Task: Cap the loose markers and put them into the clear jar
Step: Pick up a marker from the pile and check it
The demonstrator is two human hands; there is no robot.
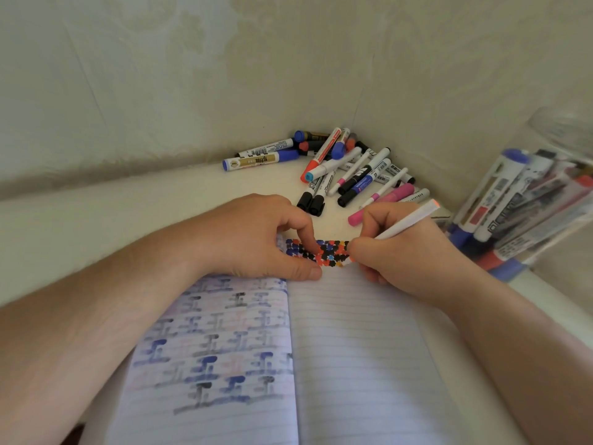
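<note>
My right hand (401,252) grips a slim white marker (407,223) with an orange end, its tip down at the coloured dot pattern (327,252) on the top of an open lined notebook (337,348). My left hand (260,239) rests on the notebook's top edge, index finger and thumb pressing the page; whether it holds anything is hidden. A pile of loose markers (353,168) lies in the wall corner beyond my hands. The clear jar (526,203) stands at the right, filled with several markers.
Walls close in the white tabletop (160,203) behind and to the right. Two blue-capped markers (260,157) lie apart at the left of the pile. The notebook's left page carries blurred ink marks. A glass rim (564,123) shows at top right.
</note>
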